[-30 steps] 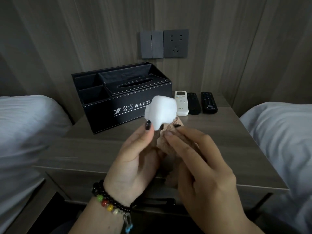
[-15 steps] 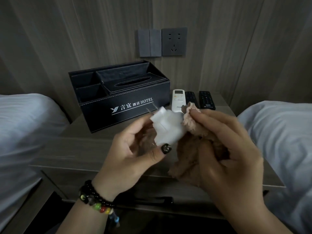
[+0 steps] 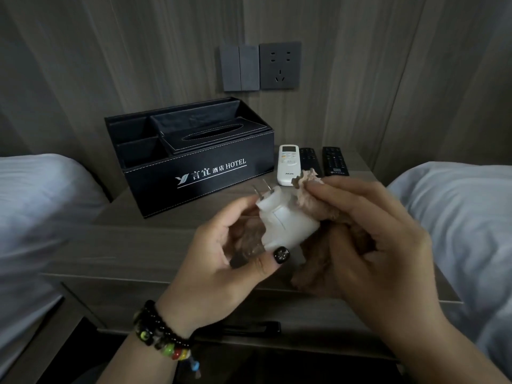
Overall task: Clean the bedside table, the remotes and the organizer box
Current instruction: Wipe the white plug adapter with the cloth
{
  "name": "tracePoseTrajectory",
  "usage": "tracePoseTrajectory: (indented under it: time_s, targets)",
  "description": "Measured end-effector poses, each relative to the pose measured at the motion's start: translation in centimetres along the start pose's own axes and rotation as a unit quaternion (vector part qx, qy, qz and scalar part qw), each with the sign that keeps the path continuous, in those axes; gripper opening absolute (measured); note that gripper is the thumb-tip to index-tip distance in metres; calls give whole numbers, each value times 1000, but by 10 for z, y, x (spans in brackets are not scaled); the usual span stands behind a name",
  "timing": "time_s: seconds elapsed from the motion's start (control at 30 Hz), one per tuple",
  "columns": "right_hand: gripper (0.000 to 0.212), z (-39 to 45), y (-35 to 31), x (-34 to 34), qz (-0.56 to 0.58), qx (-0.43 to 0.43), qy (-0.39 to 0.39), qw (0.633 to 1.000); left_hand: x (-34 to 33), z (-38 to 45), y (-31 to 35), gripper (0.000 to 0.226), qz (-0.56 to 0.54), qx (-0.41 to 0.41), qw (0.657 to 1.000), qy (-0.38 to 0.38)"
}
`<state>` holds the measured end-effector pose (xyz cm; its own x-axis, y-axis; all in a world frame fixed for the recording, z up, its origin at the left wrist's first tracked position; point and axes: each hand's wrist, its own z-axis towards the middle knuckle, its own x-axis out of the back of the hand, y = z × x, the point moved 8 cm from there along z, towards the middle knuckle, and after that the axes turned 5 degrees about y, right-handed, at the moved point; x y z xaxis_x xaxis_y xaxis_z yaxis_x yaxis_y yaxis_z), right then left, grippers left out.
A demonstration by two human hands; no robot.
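Observation:
My left hand [image 3: 221,261] grips a white plug adapter [image 3: 285,223] above the bedside table [image 3: 138,245], its two metal prongs pointing up and to the left. My right hand [image 3: 371,245] pinches a brown cloth [image 3: 313,200] against the adapter's right side. The black organizer box [image 3: 199,173] with white HOTEL lettering stands at the back left of the table. To its right lie a white remote [image 3: 288,167] and two black remotes [image 3: 310,160] [image 3: 335,162], side by side; the cloth hides the near end of the middle one.
A wall switch [image 3: 240,68] and a socket [image 3: 279,65] sit on the wood panel behind the table. Beds with pale bedding flank the table on the left [image 3: 36,206] and on the right [image 3: 465,217]. A dark drawer handle [image 3: 249,327] runs along the table's front.
My left hand has turned the adapter over, so its prongs now point up and left. My right hand has brought the cloth up from below to the adapter's right side.

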<state>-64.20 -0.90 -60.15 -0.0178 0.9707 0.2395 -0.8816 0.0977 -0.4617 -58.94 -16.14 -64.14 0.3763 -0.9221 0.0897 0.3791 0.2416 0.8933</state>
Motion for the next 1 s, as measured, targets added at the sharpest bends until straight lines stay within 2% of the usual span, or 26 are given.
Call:
tracePoseTrajectory:
  time_s: [0.1,0.2,0.4,0.5,0.63,0.73,0.83,0.9,1.0]
  targets:
    - [40,-8,-14,-9,-100,87,-31,991,4,0,8,59,92,-50,992,69]
    - [40,-15,-13,-14,-152,86,-34,984,5,-4,15,60,168,-101,972,129]
    - [36,-27,-25,-23,-165,97,-26,981,11,-12,29,60,270,-160,922,225]
    - [38,-22,-19,-21,-143,84,-10,986,14,-11,25,58,219,-142,938,227]
    - [38,-10,-2,-7,-82,45,27,995,7,-3,1,61,5,-26,990,135]
    - [47,-3,12,0,6,-37,36,999,5,0,-14,58,-123,28,987,102]
    - [55,-3,18,0,97,-98,27,990,0,1,-23,59,-236,65,966,89]
    - [59,-4,18,-3,124,-116,30,985,-2,-1,-23,63,-210,63,971,98]
    - [60,-10,18,-3,129,-129,51,982,-3,-4,-16,45,-41,29,989,138]
